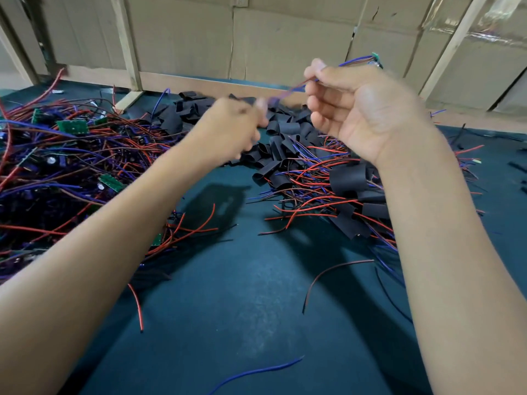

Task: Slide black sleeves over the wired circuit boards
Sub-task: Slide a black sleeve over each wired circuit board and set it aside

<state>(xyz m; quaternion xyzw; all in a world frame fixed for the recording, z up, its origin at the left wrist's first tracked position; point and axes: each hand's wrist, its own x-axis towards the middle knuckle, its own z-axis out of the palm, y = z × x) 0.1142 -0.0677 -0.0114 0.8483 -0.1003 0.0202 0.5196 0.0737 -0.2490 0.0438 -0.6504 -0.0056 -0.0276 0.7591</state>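
I hold the wired circuit board (377, 59) up at far right, right hand (362, 109) pinching its wires (288, 92) taut; my blurred left hand (236, 124) seems closed on their free ends, ready for a black sleeve (288, 128) from the table (256, 295) pile

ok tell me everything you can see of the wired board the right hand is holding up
Only a little of the wired circuit board shows: a small green edge with a pale part peeking out behind the right hand, held above the table against the cardboard backdrop. Thin blue and reddish wires run from it through the right hand's grip toward the blurred left hand, which seems to pinch their far end. No black sleeve is visibly on it yet.
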